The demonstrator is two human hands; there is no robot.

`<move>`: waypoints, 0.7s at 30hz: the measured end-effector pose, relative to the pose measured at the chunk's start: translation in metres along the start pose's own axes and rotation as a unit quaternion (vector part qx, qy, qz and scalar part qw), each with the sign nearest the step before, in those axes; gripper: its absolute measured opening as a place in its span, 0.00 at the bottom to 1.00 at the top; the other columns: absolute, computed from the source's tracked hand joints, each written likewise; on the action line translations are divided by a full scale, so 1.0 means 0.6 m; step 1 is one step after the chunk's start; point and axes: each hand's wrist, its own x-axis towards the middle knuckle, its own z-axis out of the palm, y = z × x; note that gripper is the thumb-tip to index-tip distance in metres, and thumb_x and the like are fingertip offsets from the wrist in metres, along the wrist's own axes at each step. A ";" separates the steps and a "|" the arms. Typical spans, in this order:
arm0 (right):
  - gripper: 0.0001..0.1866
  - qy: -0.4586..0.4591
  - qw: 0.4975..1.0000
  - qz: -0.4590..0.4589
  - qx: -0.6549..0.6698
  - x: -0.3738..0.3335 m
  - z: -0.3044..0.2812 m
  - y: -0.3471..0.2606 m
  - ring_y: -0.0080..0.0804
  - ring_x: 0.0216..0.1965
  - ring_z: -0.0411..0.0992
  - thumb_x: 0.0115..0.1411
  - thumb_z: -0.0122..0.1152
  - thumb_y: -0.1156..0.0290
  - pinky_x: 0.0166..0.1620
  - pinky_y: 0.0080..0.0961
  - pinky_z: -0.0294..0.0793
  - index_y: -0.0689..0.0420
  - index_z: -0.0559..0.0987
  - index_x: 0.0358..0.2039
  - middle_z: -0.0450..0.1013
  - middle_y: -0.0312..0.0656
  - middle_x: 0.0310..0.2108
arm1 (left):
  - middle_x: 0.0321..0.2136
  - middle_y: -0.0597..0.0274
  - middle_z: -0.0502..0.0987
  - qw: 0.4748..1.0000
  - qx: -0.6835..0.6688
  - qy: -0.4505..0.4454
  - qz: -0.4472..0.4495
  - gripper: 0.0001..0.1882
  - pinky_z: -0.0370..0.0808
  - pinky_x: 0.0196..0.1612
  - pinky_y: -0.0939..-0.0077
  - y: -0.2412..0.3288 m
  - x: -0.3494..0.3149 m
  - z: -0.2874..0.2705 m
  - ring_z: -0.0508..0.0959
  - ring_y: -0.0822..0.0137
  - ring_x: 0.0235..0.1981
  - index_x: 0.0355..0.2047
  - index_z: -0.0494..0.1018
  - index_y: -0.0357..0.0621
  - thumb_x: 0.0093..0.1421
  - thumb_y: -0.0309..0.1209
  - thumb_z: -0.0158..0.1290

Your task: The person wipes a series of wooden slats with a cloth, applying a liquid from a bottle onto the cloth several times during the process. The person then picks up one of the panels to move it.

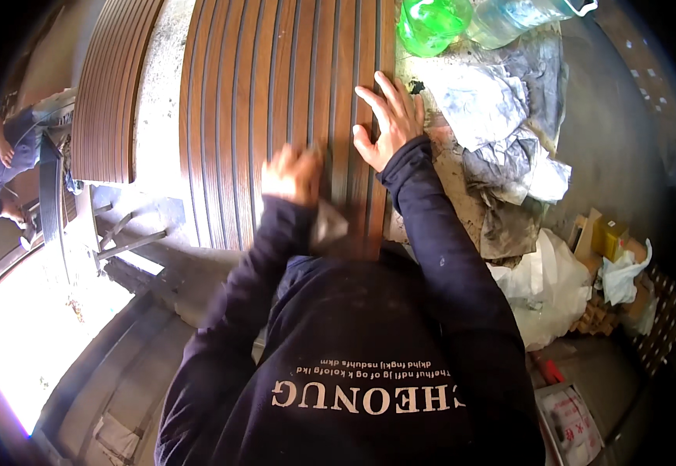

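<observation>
A brown wood-look slatted panel (pixel 221 124) with dark grooves lies lengthwise in front of me on the worktable. My left hand (pixel 293 175) is closed over the panel's near part and smeared by motion. From under it hangs a pale, rag-like piece of cloth (pixel 328 225), blurred near the panel's front end. My right hand (pixel 394 120) rests on the panel by its right edge. Its fingers are spread and nothing is in them.
Crumpled white and grey rags (pixel 485 116) lie right of the panel, below a green bottle (pixel 431 27) and a clear plastic jug (pixel 520 19). Another slatted panel (pixel 112 93) lies left. A white plastic bag (pixel 543 291) sits lower right. Another person (pixel 15 151) is at far left.
</observation>
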 end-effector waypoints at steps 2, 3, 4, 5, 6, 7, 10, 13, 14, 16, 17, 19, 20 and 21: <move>0.31 0.000 1.000 -0.005 0.002 0.001 0.003 0.000 0.49 0.61 0.54 0.44 0.61 0.62 0.60 0.58 0.47 0.44 0.69 0.53 0.55 0.40 0.62 | 0.25 0.54 0.69 0.999 -0.001 0.036 -0.006 0.04 0.67 0.32 0.61 -0.015 0.094 0.016 0.71 0.50 0.27 0.28 0.73 0.44 0.55 0.29 0.51; 0.31 0.002 1.000 -0.007 0.001 -0.002 0.002 -0.001 0.49 0.61 0.54 0.44 0.61 0.62 0.60 0.58 0.47 0.44 0.69 0.53 0.55 0.40 0.62 | 0.27 0.54 0.70 1.000 -0.015 0.010 -0.003 0.04 0.67 0.34 0.60 -0.018 0.115 0.019 0.71 0.50 0.27 0.29 0.73 0.43 0.55 0.29 0.50; 0.31 -0.002 1.000 -0.001 0.004 0.001 0.000 0.000 0.49 0.61 0.54 0.44 0.61 0.62 0.60 0.59 0.47 0.44 0.69 0.53 0.55 0.41 0.62 | 0.27 0.55 0.70 1.000 -0.002 -0.007 -0.008 0.04 0.67 0.34 0.60 -0.016 0.105 0.015 0.72 0.51 0.29 0.29 0.73 0.45 0.54 0.29 0.50; 0.31 -0.006 1.000 0.006 0.007 0.002 -0.001 0.000 0.49 0.61 0.54 0.44 0.61 0.62 0.60 0.59 0.47 0.43 0.69 0.53 0.55 0.41 0.62 | 0.27 0.56 0.71 1.000 0.012 -0.024 -0.013 0.04 0.66 0.34 0.59 -0.013 0.073 0.007 0.72 0.52 0.31 0.29 0.74 0.46 0.53 0.29 0.50; 0.31 0.004 1.000 0.001 0.014 0.003 -0.002 0.002 0.50 0.61 0.54 0.43 0.60 0.62 0.60 0.59 0.46 0.43 0.69 0.53 0.55 0.41 0.62 | 0.26 0.57 0.71 1.000 0.011 0.001 0.003 0.04 0.67 0.32 0.60 -0.002 0.030 -0.009 0.72 0.54 0.29 0.28 0.75 0.46 0.52 0.29 0.51; 0.31 0.003 1.000 0.000 0.009 0.003 -0.002 0.001 0.50 0.61 0.54 0.44 0.59 0.61 0.60 0.60 0.46 0.44 0.69 0.52 0.55 0.41 0.62 | 0.24 0.58 0.71 0.999 -0.029 0.004 0.016 0.03 0.68 0.28 0.62 -0.006 -0.030 -0.009 0.72 0.57 0.25 0.27 0.76 0.46 0.50 0.28 0.54; 0.30 0.003 1.000 0.006 -0.002 -0.004 -0.002 0.005 0.50 0.61 0.54 0.44 0.58 0.60 0.59 0.60 0.47 0.45 0.70 0.52 0.56 0.42 0.61 | 0.22 0.59 0.70 0.998 -0.061 -0.035 -0.002 0.06 0.68 0.28 0.67 0.018 -0.122 -0.031 0.73 0.60 0.25 0.28 0.77 0.46 0.46 0.24 0.57; 0.30 0.009 1.000 -0.010 -0.006 -0.001 -0.001 0.001 0.51 0.60 0.55 0.44 0.58 0.60 0.58 0.60 0.48 0.45 0.70 0.51 0.57 0.43 0.60 | 0.24 0.58 0.70 0.998 -0.062 -0.009 0.008 0.06 0.68 0.29 0.65 0.002 -0.058 -0.003 0.73 0.58 0.26 0.28 0.76 0.47 0.48 0.26 0.56; 0.30 0.007 1.000 -0.010 -0.003 0.001 0.002 0.000 0.51 0.60 0.55 0.43 0.58 0.61 0.59 0.59 0.49 0.45 0.70 0.51 0.57 0.43 0.60 | 0.26 0.58 0.70 0.999 -0.045 -0.008 0.018 0.06 0.68 0.30 0.63 -0.018 -0.014 0.015 0.73 0.57 0.28 0.30 0.75 0.48 0.50 0.28 0.54; 0.30 -0.007 1.000 -0.003 -0.002 0.005 -0.005 -0.006 0.50 0.60 0.54 0.42 0.60 0.63 0.59 0.58 0.48 0.45 0.71 0.51 0.57 0.43 0.60 | 0.28 0.56 0.71 0.999 -0.008 0.006 0.039 0.09 0.68 0.34 0.62 -0.043 0.106 0.033 0.73 0.54 0.32 0.36 0.75 0.51 0.54 0.31 0.50; 0.30 -0.016 1.000 -0.007 0.000 0.008 -0.005 -0.009 0.49 0.61 0.54 0.43 0.60 0.63 0.60 0.58 0.47 0.45 0.71 0.51 0.57 0.42 0.60 | 0.29 0.55 0.72 0.999 -0.003 0.010 0.045 0.11 0.69 0.37 0.62 -0.068 0.156 0.042 0.73 0.53 0.34 0.38 0.75 0.53 0.54 0.32 0.49; 0.30 -0.013 1.000 -0.009 0.001 0.007 -0.003 -0.007 0.48 0.61 0.54 0.43 0.60 0.63 0.60 0.58 0.46 0.45 0.71 0.51 0.57 0.42 0.60 | 0.33 0.55 0.72 0.992 0.034 0.060 0.105 0.13 0.69 0.42 0.62 -0.109 0.220 0.048 0.73 0.54 0.38 0.40 0.75 0.53 0.53 0.35 0.52; 0.30 -0.015 1.000 -0.011 0.005 0.007 -0.001 -0.009 0.46 0.61 0.54 0.43 0.60 0.63 0.60 0.57 0.46 0.45 0.71 0.52 0.57 0.42 0.61 | 0.33 0.55 0.72 0.993 0.039 0.061 0.089 0.13 0.69 0.42 0.62 -0.103 0.210 0.036 0.73 0.54 0.38 0.40 0.75 0.53 0.53 0.35 0.52; 0.30 -0.008 1.000 -0.012 0.006 0.004 0.004 -0.004 0.45 0.61 0.54 0.44 0.60 0.63 0.60 0.57 0.46 0.44 0.71 0.52 0.57 0.42 0.60 | 0.35 0.55 0.72 0.997 0.046 0.026 0.065 0.14 0.68 0.43 0.62 -0.085 0.198 0.025 0.72 0.54 0.40 0.40 0.75 0.53 0.52 0.37 0.53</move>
